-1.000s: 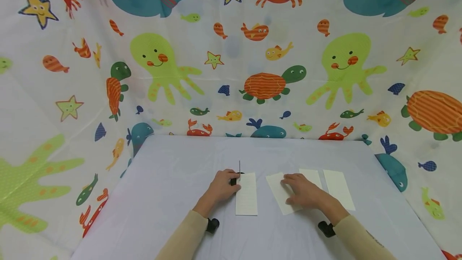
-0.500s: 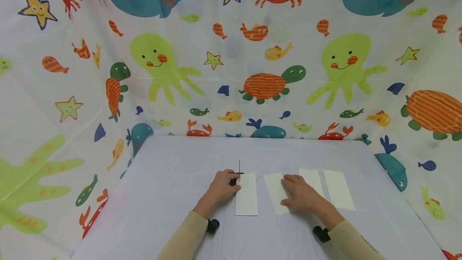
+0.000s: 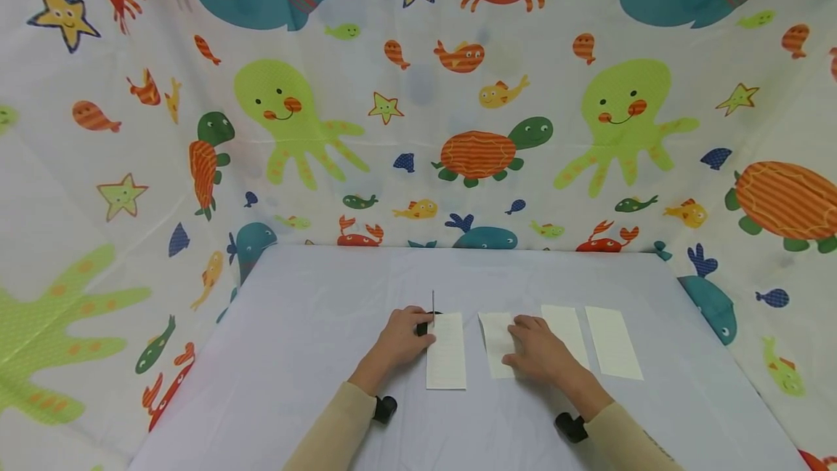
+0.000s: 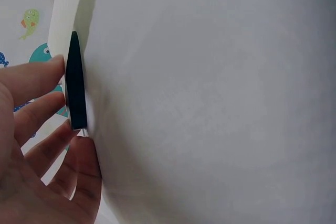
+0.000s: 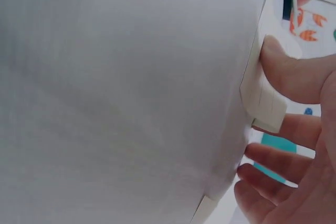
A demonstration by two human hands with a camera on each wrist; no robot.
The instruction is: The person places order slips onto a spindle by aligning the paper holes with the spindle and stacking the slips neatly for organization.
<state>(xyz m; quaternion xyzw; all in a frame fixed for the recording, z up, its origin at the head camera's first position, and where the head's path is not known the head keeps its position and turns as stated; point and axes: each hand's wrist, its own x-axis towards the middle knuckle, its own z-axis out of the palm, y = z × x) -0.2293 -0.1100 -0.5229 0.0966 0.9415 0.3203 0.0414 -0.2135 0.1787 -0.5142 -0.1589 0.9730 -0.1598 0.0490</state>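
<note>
A black binder clip point(image 4: 76, 82) sits on the upper left edge of a narrow pad of lined cream slips point(image 3: 447, 355), with one thin wire handle standing up in the head view. My left hand point(image 3: 402, 336) grips the clip and the pad's edge, its thumb on the near side. Right of the pad, my right hand point(image 3: 543, 355) holds a loose lined slip point(image 3: 495, 340) by its right side. In the right wrist view the thumb point(image 5: 294, 77) lies on this slip point(image 5: 268, 106), whose end bends up by the index finger. A gap separates the slip from the pad.
Two more cream slips, one point(image 3: 567, 333) partly behind my right hand and one point(image 3: 613, 344) farther right, lie on the white-covered table point(image 3: 327, 289). A curtain point(image 3: 405, 78) printed with sea animals hangs behind and along the sides.
My right hand has moved slightly left and turned the loose slip from slanted to nearly upright alongside the pad, its far left corner now lifting. The left hand stays on the clip.
</note>
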